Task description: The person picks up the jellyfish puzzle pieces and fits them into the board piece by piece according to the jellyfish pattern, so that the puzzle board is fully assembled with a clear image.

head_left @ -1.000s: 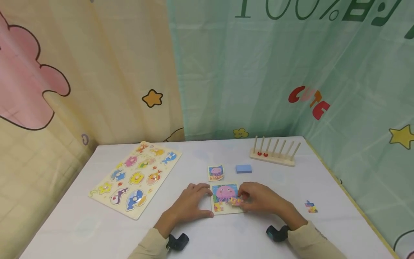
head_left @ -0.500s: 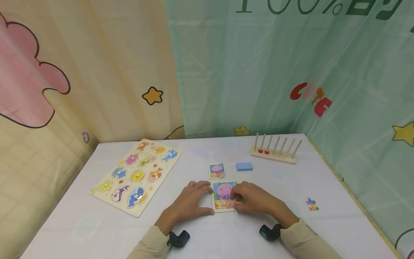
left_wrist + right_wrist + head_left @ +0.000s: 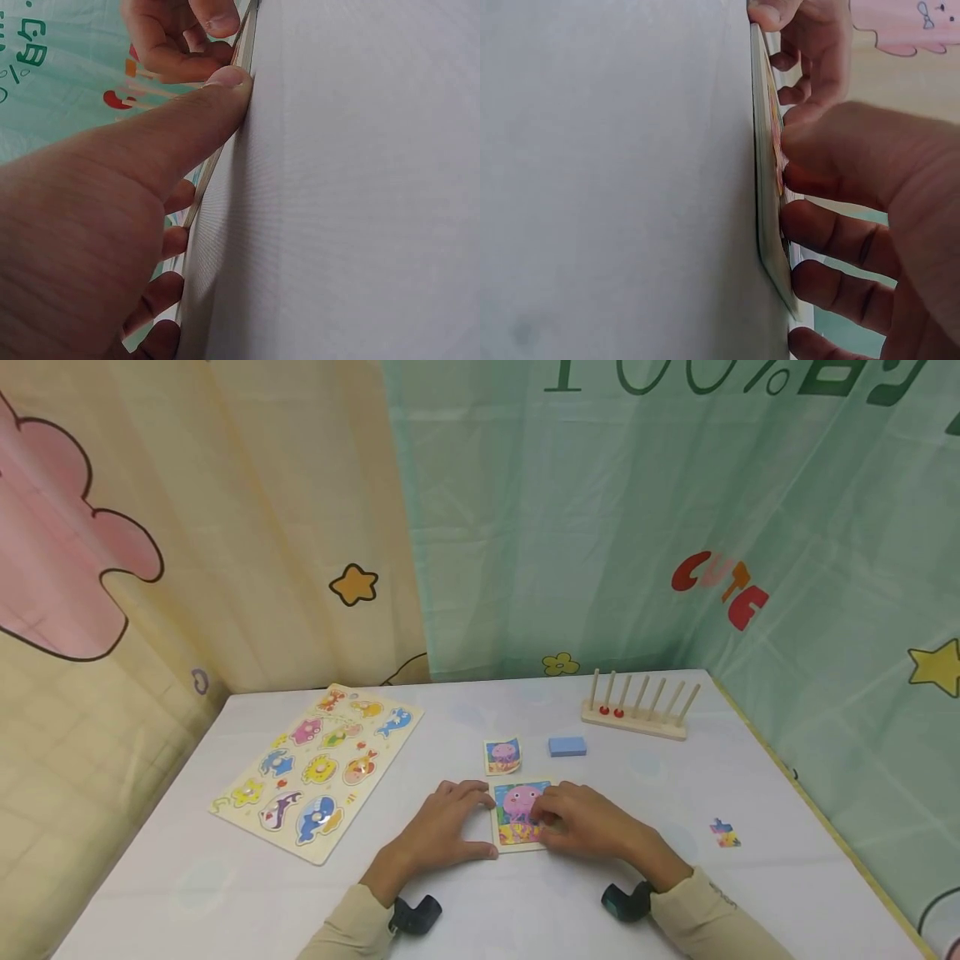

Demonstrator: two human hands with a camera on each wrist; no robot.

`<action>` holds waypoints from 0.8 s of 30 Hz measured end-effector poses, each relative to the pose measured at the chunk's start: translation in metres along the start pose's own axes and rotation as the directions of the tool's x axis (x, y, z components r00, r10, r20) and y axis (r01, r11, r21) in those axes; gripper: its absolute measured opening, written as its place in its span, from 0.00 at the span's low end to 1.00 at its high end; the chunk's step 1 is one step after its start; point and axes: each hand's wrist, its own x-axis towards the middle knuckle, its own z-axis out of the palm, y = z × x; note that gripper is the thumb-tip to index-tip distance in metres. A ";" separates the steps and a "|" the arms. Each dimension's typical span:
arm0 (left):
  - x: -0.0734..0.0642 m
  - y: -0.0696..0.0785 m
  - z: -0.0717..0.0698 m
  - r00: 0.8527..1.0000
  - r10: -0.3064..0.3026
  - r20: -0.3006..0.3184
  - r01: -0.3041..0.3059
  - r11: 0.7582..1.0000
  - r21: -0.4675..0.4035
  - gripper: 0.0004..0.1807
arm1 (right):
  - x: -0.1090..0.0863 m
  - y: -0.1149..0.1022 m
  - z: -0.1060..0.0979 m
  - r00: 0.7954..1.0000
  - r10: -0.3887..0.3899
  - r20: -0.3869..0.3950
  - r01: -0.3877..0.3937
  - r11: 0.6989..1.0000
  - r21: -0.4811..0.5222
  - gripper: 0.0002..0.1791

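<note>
A small square jigsaw puzzle [image 3: 512, 850] with a pink jellyfish picture lies on the white table. My left hand [image 3: 446, 827] rests at its left side, thumb touching the lower corner and fingertips along the edge. My right hand [image 3: 592, 822] is over the right part, thumb and forefinger pinching a yellow and pink jigsaw piece [image 3: 775, 154] low against the board in the right wrist view. That hand hides the puzzle's right side from the head view. A loose jigsaw piece [image 3: 725, 832] lies farther right.
Behind the puzzle are a small jellyfish picture card [image 3: 502, 756] and a blue block [image 3: 567, 747]. A wooden peg stand [image 3: 633, 720] with red beads is at the back right. A knobbed sea-animal board [image 3: 348, 797] lies on the left. Curtains surround the table.
My right hand has moved left over the puzzle and lowered the jigsaw piece into the bottom row. In the last half second it has barely moved. My left hand stays at the edge.
</note>
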 end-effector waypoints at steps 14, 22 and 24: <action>-0.001 0.002 -0.005 1.000 0.000 0.006 0.000 1.000 0.001 0.33 | -0.001 -0.003 -0.004 0.999 -0.034 -0.011 0.034 0.998 -0.060 0.07; -0.002 0.001 -0.003 1.000 0.005 0.008 -0.005 1.000 -0.013 0.34 | -0.048 0.025 -0.031 0.996 0.084 -0.031 -0.082 0.993 0.080 0.17; -0.002 0.001 -0.003 1.000 0.003 0.009 -0.003 1.000 -0.010 0.34 | -0.074 0.041 -0.038 0.992 0.116 -0.047 -0.112 0.990 0.085 0.19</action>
